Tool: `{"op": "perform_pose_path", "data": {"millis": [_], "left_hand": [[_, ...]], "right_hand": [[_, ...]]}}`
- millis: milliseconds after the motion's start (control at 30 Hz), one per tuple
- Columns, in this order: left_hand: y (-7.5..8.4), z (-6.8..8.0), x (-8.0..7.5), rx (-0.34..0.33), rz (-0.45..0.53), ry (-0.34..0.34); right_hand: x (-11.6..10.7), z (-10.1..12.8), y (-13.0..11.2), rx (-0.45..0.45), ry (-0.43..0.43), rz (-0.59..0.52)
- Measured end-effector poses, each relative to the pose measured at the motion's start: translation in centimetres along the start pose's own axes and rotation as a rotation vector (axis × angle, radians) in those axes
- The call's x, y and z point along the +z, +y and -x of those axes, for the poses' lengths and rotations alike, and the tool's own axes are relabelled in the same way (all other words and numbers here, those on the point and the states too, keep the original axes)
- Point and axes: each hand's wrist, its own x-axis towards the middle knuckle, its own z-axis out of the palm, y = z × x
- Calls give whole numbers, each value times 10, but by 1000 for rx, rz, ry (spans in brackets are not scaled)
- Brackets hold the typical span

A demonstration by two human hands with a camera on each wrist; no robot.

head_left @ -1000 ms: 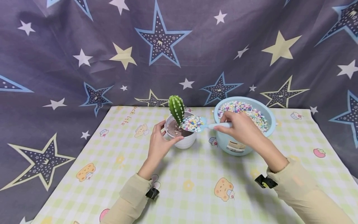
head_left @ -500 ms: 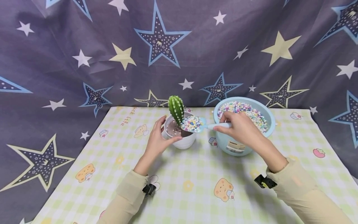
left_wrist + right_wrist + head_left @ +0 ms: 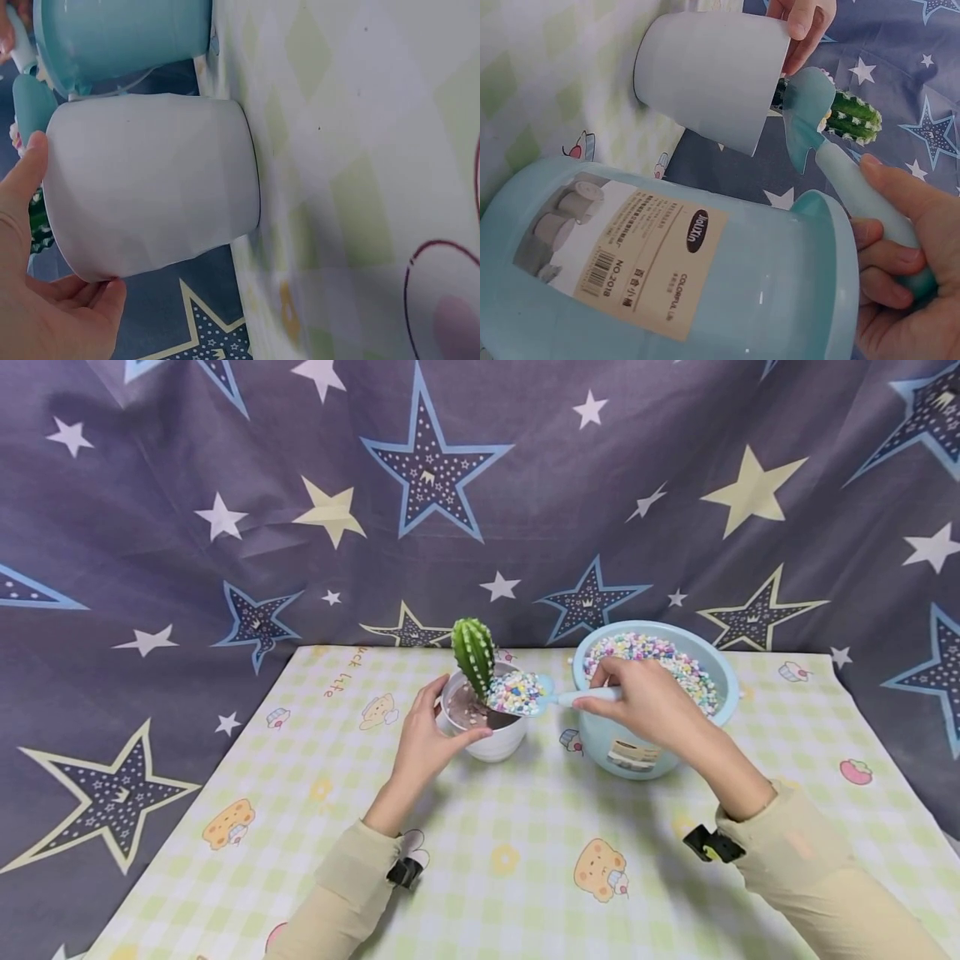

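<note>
A green potted cactus (image 3: 474, 653) stands in a white flower pot (image 3: 498, 747) with brown soil and a few pale bits on it. My left hand (image 3: 426, 742) holds the pot by its rim, thumb on the near side and fingers on the left. In my right hand (image 3: 647, 700) is the handle of a light blue garden trowel (image 3: 866, 191). Its blade overlaps the pot's right rim in the head view, heaped with small multicoloured pebbles (image 3: 517, 692). The left wrist view shows the thumb (image 3: 33, 159) right at the rim, beside the blade.
A light blue bucket (image 3: 600, 739) of similar pebbles stands right of the pot, below my right hand, with a paper label (image 3: 641, 259) on its side. The table has a checked cloth (image 3: 525, 910). A dark star-patterned curtain (image 3: 540, 543) hangs behind it.
My left forearm has shifted very slightly left, the hand staying at the pot's rim. The loaded trowel and my right hand stay nearly still over the pot's edge.
</note>
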Motion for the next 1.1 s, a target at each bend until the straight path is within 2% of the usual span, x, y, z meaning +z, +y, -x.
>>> {"op": "perform_pose_path", "data": {"millis": [433, 1100], "left_hand": [[3, 3, 0, -28, -30, 1], [6, 7, 4, -46, -64, 32]], "right_hand": [[-4, -2, 2, -6, -37, 22], [-6, -5, 1, -11, -46, 26]]}}
